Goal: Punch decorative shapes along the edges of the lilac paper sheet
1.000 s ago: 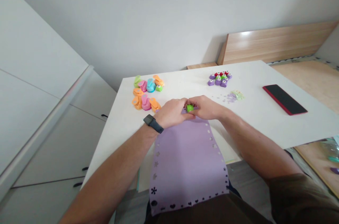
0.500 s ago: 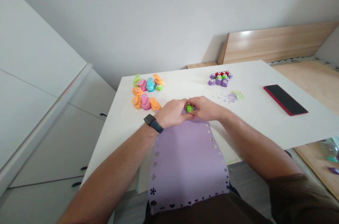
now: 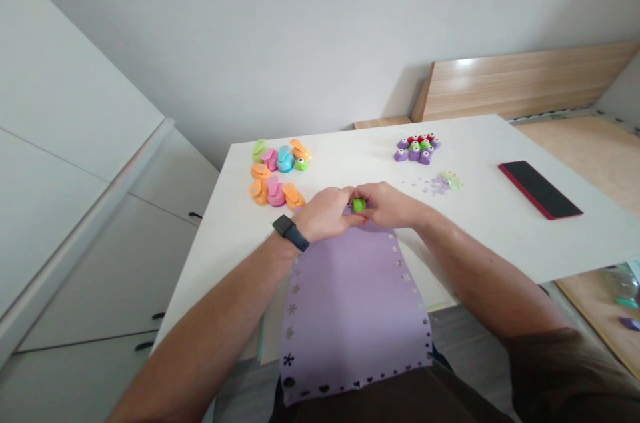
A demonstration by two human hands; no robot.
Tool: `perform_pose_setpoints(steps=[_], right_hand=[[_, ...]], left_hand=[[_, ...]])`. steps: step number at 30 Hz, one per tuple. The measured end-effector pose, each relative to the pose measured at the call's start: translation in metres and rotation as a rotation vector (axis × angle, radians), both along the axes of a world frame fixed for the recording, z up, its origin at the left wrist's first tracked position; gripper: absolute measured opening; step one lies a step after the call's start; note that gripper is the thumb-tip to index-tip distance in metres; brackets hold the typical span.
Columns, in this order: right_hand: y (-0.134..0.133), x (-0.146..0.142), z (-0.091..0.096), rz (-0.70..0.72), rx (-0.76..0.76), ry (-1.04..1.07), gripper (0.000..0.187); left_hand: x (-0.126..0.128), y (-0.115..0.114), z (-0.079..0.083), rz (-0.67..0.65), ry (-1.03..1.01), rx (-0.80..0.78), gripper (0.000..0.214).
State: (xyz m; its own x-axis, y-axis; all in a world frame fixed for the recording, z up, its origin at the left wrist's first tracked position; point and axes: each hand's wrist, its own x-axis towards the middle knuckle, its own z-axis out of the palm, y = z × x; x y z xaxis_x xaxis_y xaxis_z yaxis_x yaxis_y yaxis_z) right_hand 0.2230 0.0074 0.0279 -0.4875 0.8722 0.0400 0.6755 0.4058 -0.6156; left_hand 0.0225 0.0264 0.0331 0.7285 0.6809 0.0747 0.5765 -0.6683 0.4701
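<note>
Left hand: (image 3: 327,213) pinched on the far edge of the purple sheet (image 3: 355,296), fingertips beside the green punch.
Right hand: (image 3: 393,205) clamped on the green punch (image 3: 359,204), fingers and thumb around it.
Green punch: between the two hands, at the sheet's far edge.
Purple sheet: running from under both hands back toward the person's body.
Punched edges: cut-outs (image 3: 289,360) line the left, right and near edges, so those three look done.
Far edge: mostly under the fingers; it seems the side being worked. I cannot tell how many holes it has or how much remains.
Paper bits: (image 3: 440,184) scattered on the surface (image 3: 345,166), beyond and to the right of the right hand.
Lever punches: (image 3: 275,192) grouped beyond and to the left of the left hand.
Small punches: (image 3: 415,151) clustered beyond the right hand, past the bits.
</note>
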Motion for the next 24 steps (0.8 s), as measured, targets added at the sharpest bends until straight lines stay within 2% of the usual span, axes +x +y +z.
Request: perform_pose_setpoints(steps=[9, 17, 20, 24], right_hand=[[0.0, 0.001, 0.002, 0.016, 0.006, 0.002, 0.027], [-0.002, 0.004, 0.008, 0.068, -0.008, 0.094, 0.03], [-0.002, 0.004, 0.006, 0.049, -0.019, 0.062, 0.028], [-0.001, 0.005, 0.005, -0.006, -0.021, 0.034, 0.026]], left_hand=[[0.001, -0.003, 0.004, 0.034, 0.014, -0.01, 0.043], [-0.004, -0.009, 0.013, 0.032, 0.03, 0.108, 0.052], [-0.011, -0.009, 0.016, 0.04, 0.082, 0.15, 0.058], [-0.02, -0.008, 0.017, 0.045, 0.147, 0.212, 0.043]])
